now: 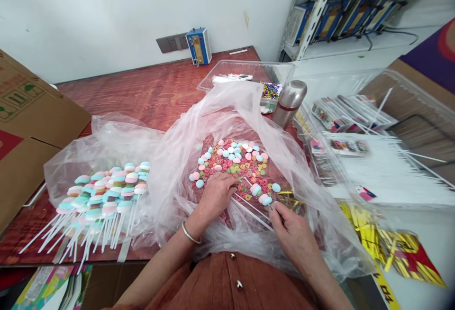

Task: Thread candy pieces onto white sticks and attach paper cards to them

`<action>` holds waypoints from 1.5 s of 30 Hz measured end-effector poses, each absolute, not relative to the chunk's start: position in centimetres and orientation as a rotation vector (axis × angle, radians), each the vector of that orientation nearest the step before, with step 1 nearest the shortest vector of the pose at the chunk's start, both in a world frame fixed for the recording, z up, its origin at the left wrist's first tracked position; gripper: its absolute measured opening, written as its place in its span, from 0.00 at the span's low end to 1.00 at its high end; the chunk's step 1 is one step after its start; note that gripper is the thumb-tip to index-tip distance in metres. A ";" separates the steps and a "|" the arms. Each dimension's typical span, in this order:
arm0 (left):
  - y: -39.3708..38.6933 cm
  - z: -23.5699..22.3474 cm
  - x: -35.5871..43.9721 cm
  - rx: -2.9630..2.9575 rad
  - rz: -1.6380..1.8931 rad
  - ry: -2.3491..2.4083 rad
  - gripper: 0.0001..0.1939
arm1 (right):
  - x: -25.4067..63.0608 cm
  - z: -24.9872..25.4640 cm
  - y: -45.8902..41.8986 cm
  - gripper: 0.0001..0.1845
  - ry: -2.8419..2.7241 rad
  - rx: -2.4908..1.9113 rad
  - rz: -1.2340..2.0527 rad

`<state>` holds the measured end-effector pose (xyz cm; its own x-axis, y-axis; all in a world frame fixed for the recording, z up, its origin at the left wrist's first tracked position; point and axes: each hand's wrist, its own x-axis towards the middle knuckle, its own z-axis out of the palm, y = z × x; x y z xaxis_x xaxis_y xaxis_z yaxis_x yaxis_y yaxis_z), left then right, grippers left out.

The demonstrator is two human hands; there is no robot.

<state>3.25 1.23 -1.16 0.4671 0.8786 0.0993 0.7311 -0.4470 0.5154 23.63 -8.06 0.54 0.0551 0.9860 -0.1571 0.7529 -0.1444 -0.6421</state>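
My left hand (pixel 217 192) rests palm down on a pile of loose pastel candies and coloured rings (pixel 234 160) spread on a clear plastic bag (pixel 199 125); its fingers are curled into the pile. My right hand (pixel 289 227) pinches a thin white stick (pixel 253 209) whose far end carries pink and blue candies (pixel 265 198). To the left lies a heap of finished candy sticks (pixel 103 194), their white sticks pointing toward me.
A cardboard box (pixel 24 125) stands at the left. Behind the bag are a clear plastic tray (pixel 245 69) and a steel flask (pixel 289 101). White sticks and packets (pixel 373 168) lie at the right, yellow-red wrappers (pixel 401 253) below them. A shelf (pixel 341 11) stands at the back right.
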 end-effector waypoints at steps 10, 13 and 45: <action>-0.1 -0.9 1.9 2.316 0.504 1.486 0.11 | 23.5 0.3 -8.6 0.17 -1.796 -1.969 0.907; -1.2 -0.6 1.3 2.381 0.411 1.549 0.11 | 23.2 0.5 -8.4 0.16 -1.924 -1.978 0.904; -1.4 -0.1 2.9 2.407 0.281 1.384 0.04 | 24.2 0.6 -9.1 0.16 -1.946 -2.184 0.897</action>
